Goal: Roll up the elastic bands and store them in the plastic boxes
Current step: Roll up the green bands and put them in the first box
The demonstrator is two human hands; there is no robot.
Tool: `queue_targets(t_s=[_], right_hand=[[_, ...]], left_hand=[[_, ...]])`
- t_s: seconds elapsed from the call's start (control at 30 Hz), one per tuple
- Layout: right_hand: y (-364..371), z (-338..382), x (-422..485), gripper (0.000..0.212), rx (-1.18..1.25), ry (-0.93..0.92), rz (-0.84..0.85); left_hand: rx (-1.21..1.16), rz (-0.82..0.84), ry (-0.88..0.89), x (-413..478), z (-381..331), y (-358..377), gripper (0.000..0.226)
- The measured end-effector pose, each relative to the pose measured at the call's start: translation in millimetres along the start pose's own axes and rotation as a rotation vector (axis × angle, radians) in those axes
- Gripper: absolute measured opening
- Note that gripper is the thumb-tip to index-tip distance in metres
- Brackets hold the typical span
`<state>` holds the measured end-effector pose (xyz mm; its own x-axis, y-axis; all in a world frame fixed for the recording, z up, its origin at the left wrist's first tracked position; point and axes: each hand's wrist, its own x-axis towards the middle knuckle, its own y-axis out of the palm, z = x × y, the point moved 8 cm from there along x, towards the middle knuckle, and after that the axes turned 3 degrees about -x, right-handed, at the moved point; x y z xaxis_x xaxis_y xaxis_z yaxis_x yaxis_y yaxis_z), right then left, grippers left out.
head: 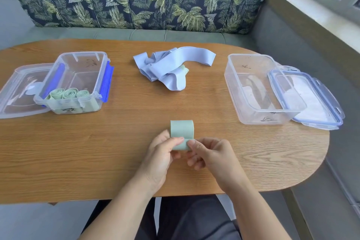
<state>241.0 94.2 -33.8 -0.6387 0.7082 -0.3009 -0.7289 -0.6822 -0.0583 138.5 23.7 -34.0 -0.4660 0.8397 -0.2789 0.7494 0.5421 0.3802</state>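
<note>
While your left hand (162, 155) and right hand (213, 155) each pinch the near end of the green band (182, 130), the rest arches up off the table (126, 142) just beyond your fingertips (179, 139). Far left of the hands: box (81, 53) holding three green rolls (70, 93). Far right: second box (232, 84). Beyond, between the boxes: heap of blue bands (169, 68).

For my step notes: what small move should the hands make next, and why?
Probably roll the green band forward over its short flat end: the left hand and right hand pinch a half-made roll, and three finished green rolls sit in the left box.
</note>
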Motion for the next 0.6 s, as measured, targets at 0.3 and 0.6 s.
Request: queue_targets(t_s=[0.3,0.6], right_hand=[[16,-1,1,0.037,-0.389,-0.143,-0.078],[12,0,3,0.040,-0.467,-0.117,-0.129]], left_hand=[[0.035,-0.073,0.002,2,5,-1,0.034],[0.026,-0.019,0.037,0,7,4,0.011]])
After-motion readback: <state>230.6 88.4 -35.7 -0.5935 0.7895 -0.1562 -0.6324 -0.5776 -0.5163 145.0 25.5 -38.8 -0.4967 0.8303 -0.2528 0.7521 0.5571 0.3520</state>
